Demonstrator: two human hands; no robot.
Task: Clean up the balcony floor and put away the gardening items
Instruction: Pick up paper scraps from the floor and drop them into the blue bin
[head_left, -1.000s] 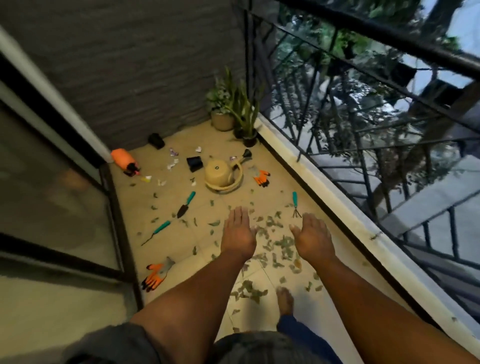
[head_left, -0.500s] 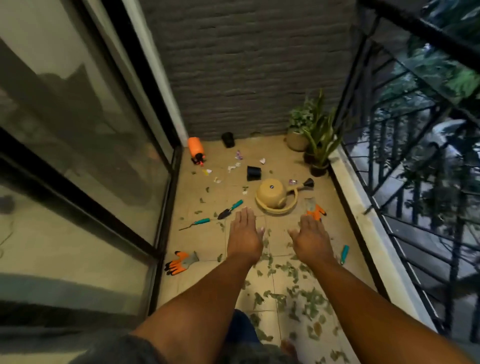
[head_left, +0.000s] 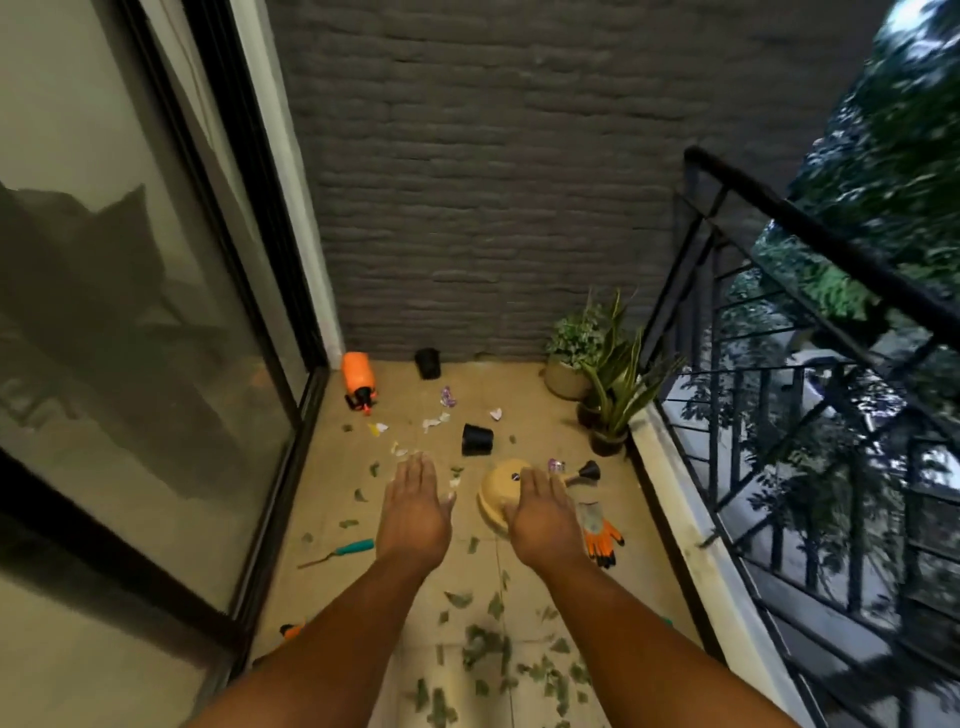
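Above the littered floor (head_left: 332, 499), left hand (head_left: 413, 512) flat; right hand (head_left: 543, 517) flat.

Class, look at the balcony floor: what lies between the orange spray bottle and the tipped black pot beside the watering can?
In the head view, torn paper scraps lie between the orange spray bottle and the black pot.

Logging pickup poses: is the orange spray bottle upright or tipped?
Tipped. The orange spray bottle lies on its side on the floor, black nozzle end toward the camera.
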